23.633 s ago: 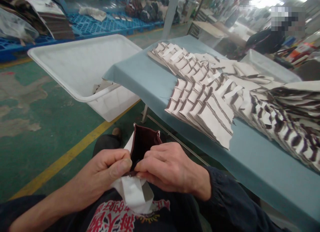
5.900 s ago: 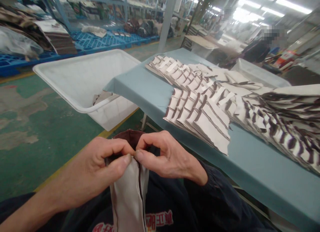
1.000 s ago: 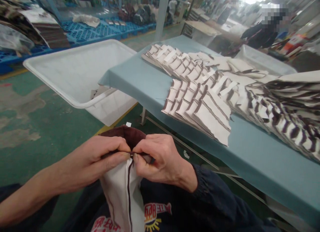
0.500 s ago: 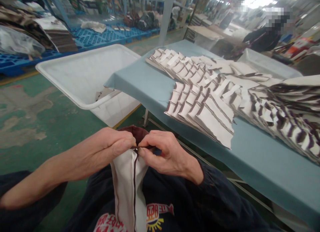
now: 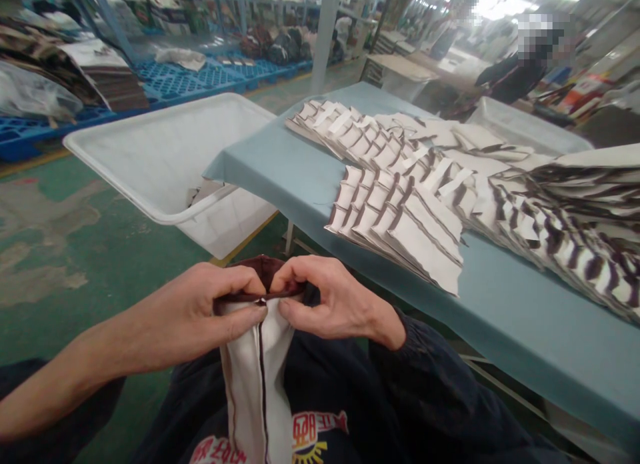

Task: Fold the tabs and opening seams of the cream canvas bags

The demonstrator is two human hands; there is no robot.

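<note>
A white sewn fabric tube [image 5: 245, 384] with a dark brown lining and a dark seam down its front hangs before my body. My left hand [image 5: 200, 311] pinches its upper rim left of the seam, thumb on the white outside and fingers over the brown inside. Close by on the right of the seam, my right hand [image 5: 330, 301] grips the same rim between thumb and curled finger. The rim stands partly open between them, with the brown lining showing behind the fingers. The tube's lower end runs out of view.
A blue-covered table [image 5: 280, 177] on the right bears layered rows of white pieces with brown edges [image 5: 395, 217]. Beyond my left hand stands a white plastic bin [image 5: 150, 151]. Blue pallets [image 5: 165, 77] lie at the back left. Another person [image 5: 520, 71] is at the far right.
My left hand has turned and its thumb has dropped from the rim to the outside of the tube. The rim has spread wider, with more brown edge showing.
</note>
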